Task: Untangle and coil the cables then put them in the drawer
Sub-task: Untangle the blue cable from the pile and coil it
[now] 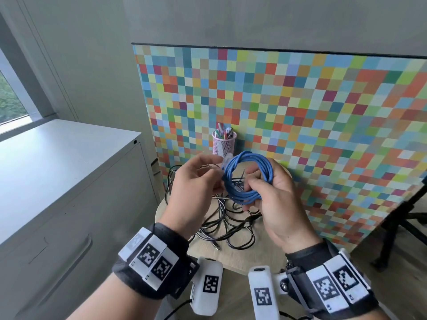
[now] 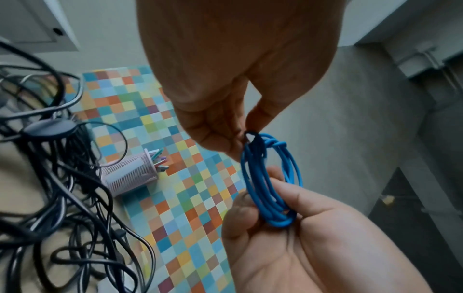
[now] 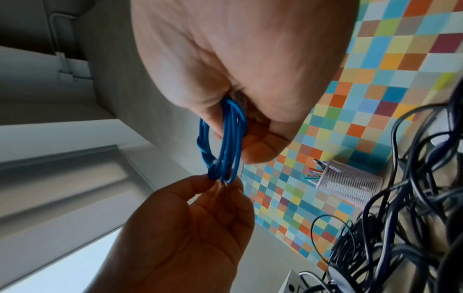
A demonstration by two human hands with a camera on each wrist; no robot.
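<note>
A person holds a coiled blue cable [image 1: 247,179] in the air above a small round wooden table [image 1: 233,255], both hands raised in front of a panel of multicoloured squares [image 1: 300,125]. The right hand [image 1: 279,204] has its fingers and thumb curled around the lower right side of the coil, clamping the loops together; the wrist views show the strands bunched in that grip. The left hand [image 1: 191,192] pinches the coil's left side between thumb and fingertips, where the cable's pale connector end [image 1: 226,160] sticks up, blurred. The two hands sit close together, joined only by the cable.

Beneath them, a tangle of black and grey cables [image 1: 228,218] sprawls across the table top, reaching toward its near edge, where a plug end [image 1: 216,247] lies. A pink mesh pen holder [image 1: 224,143] with pens stands at the table's far edge, against the panel. A white filing cabinet [image 1: 69,181] stands just left of the table, its drawer fronts closed and a lock at the upper right corner.
</note>
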